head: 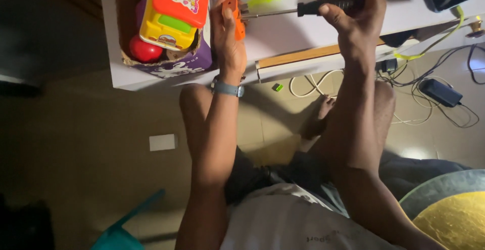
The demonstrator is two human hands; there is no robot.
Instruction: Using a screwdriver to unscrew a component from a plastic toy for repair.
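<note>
The left hand [230, 37] is clamped on a small orange part [233, 16], holding it on edge just above the white table [283, 30], thumb along its near face and fingers wrapped behind. The right hand [353, 7] is closed round the black handle of a screwdriver [303, 10], whose thin shaft runs level across the table and meets the orange part at its right side; the tip itself is too small to make out. Judging from this, a screw in the part is being worked, and doing it well rests on alignment: the shaft should stay square to the face it enters, with the push going straight along it so the tip does not ride out of the head. The left grip has to resist the twist, so bracing the wrist, watch [227, 88] and all, against the table edge would steady it. Short turns from the right wrist, not the whole forearm, suit so small a part. The light is low, so feeling the tip seat before turning seems wise. A box [166, 63] of toys stands just left of the left hand, with a red ball [145, 50] and a yellow and red toy [174, 7] in it; cables [429, 98] trail on the floor to the right.
</note>
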